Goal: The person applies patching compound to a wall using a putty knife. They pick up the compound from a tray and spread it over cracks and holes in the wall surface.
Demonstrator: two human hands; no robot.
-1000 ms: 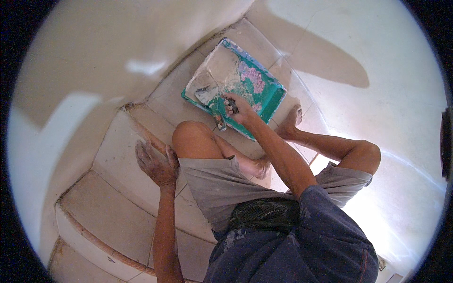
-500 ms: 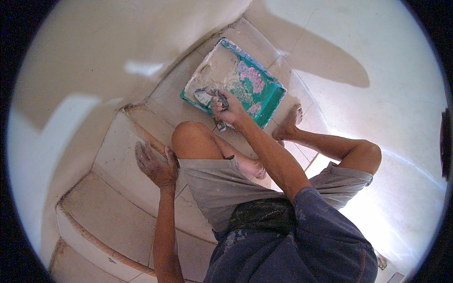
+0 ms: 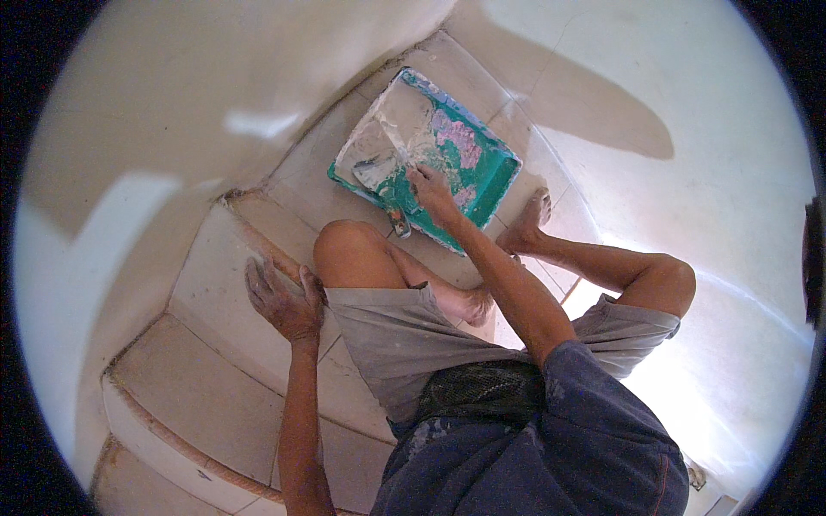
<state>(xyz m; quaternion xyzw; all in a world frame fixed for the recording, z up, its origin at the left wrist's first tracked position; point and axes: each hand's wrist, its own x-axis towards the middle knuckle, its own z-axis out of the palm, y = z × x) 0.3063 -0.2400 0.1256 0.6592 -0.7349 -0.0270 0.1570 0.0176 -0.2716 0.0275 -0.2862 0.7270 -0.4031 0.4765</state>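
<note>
A green tray, its floor spread with beige paste and pinkish smears, lies on the tiled landing in front of me. Over it is my right hand, its fingers closed round what looks like a putty knife; the pale blade points away from me into the paste and the handle is mostly hidden. A second putty knife with a wider blade rests across the tray's near left side, its handle jutting over the rim. My left hand, fingers spread, lies on the stair tread beside my knee.
Tiled steps with brownish edges curve down at the left. A pale wall rises at the left and another at the right. My bent legs and bare feet are close to the tray's near side.
My right hand has shifted slightly right and toward me, and the held knife's blade now points away into the paste. The wider knife and my left hand stay put.
</note>
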